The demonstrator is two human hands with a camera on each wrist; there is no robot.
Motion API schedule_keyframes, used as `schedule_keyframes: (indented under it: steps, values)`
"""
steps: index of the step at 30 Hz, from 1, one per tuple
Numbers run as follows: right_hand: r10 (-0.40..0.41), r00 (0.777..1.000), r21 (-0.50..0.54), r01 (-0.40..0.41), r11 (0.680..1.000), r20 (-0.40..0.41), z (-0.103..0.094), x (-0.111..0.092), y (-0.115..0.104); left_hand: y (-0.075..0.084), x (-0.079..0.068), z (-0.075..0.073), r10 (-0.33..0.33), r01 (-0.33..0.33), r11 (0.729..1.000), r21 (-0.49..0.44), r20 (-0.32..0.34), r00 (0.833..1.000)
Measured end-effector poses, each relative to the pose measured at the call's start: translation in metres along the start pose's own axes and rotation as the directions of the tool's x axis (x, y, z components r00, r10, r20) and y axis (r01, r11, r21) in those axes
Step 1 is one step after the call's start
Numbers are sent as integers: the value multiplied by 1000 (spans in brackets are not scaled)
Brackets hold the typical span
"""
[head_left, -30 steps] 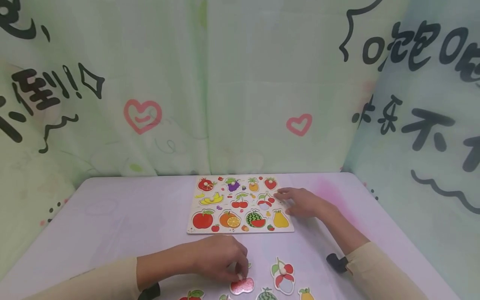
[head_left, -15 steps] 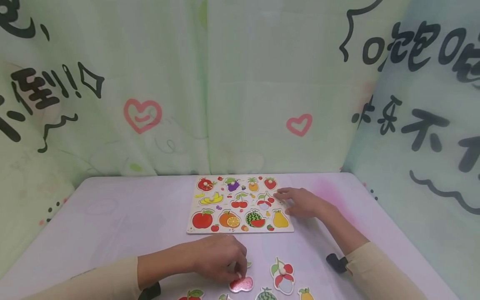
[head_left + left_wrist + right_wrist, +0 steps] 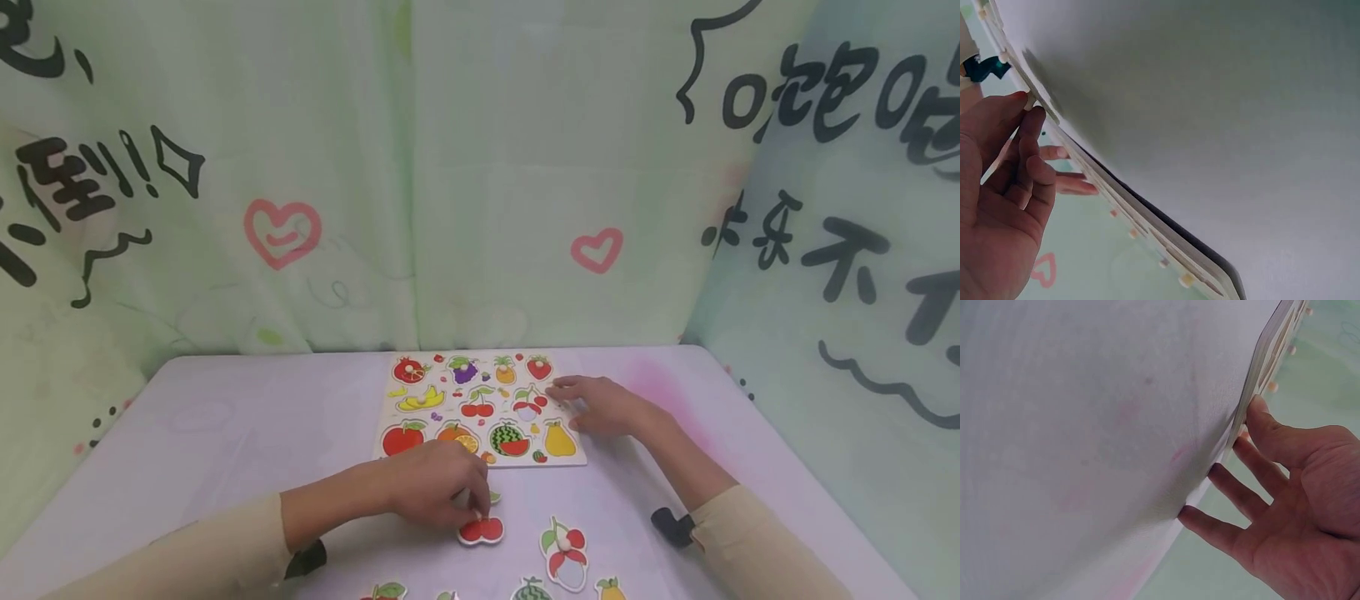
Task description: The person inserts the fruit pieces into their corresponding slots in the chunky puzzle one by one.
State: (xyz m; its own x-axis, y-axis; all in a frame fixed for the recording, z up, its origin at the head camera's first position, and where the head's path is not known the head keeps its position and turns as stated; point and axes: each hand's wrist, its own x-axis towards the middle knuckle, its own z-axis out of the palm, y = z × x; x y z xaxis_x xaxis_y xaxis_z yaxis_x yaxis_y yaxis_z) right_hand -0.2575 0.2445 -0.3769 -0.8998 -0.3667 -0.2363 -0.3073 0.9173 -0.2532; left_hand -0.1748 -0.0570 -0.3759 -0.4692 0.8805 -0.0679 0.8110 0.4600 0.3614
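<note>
A pale green curtain (image 3: 487,108) hangs along the far side, bearing a smiling pink heart (image 3: 282,239) at left; bluish cloth (image 3: 787,325) with dark lettering (image 3: 855,233) covers the right, and the whitish table (image 3: 262,425) shows a pink patch (image 3: 660,379) far right

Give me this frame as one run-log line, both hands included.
left hand: pinches cherry piece by its knob | right hand: touches right edge of fruit board | red-and-white fruit piece: loose on table

Red cherry piece (image 3: 482,532) near fruit board (image 3: 456,416)
</note>
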Motion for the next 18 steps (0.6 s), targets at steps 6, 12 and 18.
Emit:
schedule_keyframes:
  steps: [6, 12, 18]
  values:
    - [11, 1000, 4, -11, 1000, 2, 0, 1, -1, -9, 5, -6, -17, 17, 999, 30, -3, 1000]
    - [10, 1000, 5, -10, 1000, -2, 0, 2, -1, -17, 10, -14, -15, 16, 999, 50, -25, 1000]
    - [15, 1000, 20, -15, 1000, 12, 0, 3, 1, -31, 16, -20, -50, 52, 998, 38, -40, 998]
